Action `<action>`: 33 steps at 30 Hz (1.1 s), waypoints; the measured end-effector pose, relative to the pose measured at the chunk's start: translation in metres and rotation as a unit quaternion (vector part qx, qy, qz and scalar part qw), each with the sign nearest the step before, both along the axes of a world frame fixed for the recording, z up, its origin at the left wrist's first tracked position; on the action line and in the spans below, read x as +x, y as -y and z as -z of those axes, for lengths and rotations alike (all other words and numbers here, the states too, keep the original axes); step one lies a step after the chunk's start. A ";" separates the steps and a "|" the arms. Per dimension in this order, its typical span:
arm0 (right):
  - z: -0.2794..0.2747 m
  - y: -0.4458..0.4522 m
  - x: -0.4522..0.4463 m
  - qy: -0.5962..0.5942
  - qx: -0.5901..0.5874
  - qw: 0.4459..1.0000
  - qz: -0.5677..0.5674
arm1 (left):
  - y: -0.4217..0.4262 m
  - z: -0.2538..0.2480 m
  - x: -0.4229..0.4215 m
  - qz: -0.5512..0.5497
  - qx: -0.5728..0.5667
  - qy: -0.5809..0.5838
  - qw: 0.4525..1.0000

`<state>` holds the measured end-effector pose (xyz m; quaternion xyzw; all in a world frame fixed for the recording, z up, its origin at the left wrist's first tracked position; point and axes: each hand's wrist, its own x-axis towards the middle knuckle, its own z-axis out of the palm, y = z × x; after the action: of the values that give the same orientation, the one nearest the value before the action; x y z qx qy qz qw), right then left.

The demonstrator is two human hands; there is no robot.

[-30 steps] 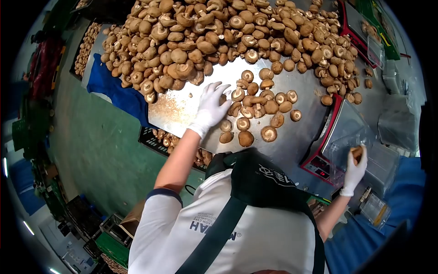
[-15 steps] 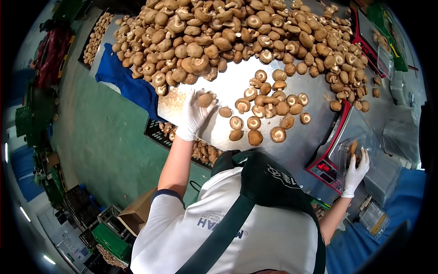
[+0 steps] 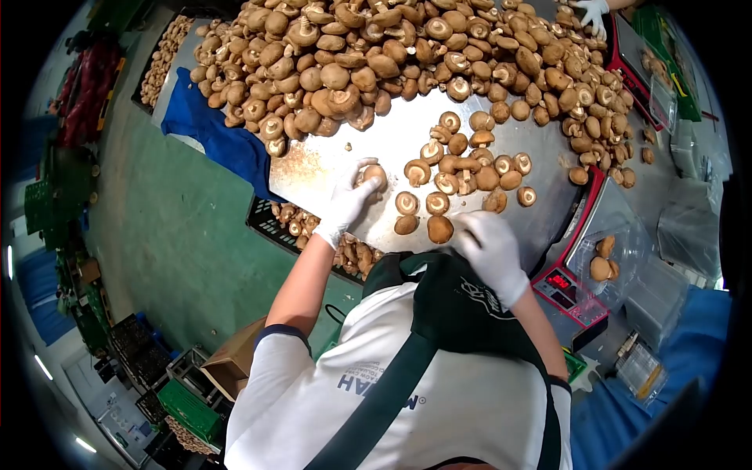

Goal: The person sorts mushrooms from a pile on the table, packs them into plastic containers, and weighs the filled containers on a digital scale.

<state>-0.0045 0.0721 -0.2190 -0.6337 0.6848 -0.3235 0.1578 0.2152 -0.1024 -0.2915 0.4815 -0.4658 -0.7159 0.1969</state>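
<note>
At the left, a blue cloth [image 3: 211,129] drapes over the edge of the bench [image 3: 548,153], and a dark crate [image 3: 261,217] of mushrooms sits below that edge. The left hand [image 3: 350,194], in a white glove, is partly closed around a single mushroom [image 3: 377,175], gripping it just above the bare metal. The brown cap faces right, out of the grasp; its longer axis seems to run from near to far, and the stem cannot be made out. The thumb lies on the near side, the fingers curl over the far side, and the forearm slants up and rightward from the elbow.

Beyond, a large pile of mushrooms [image 3: 368,59] spans the back of the bench. In the middle, a loose group of mushrooms [image 3: 468,166] lies in mixed directions: some are gills up with stems pointing at the camera, some are cap up, and a few are on their sides. Beside the near ones is the right hand [image 3: 487,244], also gloved, back upward and fingers bent toward the upper left. It is blurred, so whether it grasps anything cannot be told. Its forearm comes in from the lower right.

Farther right, a red scale [image 3: 565,293] carries a clear tray [image 3: 628,244] with a few mushrooms [image 3: 601,269] inside, brown caps showing; the farther one tilts lengthwise. At the top right, another person's gloved hand [image 3: 593,12] rests at the pile's edge.
</note>
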 end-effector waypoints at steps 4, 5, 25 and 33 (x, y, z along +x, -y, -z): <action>0.041 0.036 0.037 0.005 0.028 0.997 -0.069 | -0.001 0.004 0.026 -0.007 0.062 -0.075 0.995; 0.055 0.047 0.042 -0.039 0.051 0.994 -0.093 | -0.003 0.004 0.029 -0.025 0.098 -0.101 0.990; 0.037 0.020 -0.015 0.830 0.067 0.550 0.067 | -0.051 -0.036 -0.043 0.034 0.399 -0.355 0.845; 0.019 0.007 -0.021 0.817 0.066 0.563 0.103 | -0.062 -0.052 -0.075 0.114 0.324 -0.335 0.877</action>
<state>-0.0254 0.0655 -0.2385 -0.0119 0.3433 -0.6710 0.6571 0.1405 -0.0408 -0.2391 0.1932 -0.1659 -0.9627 0.0915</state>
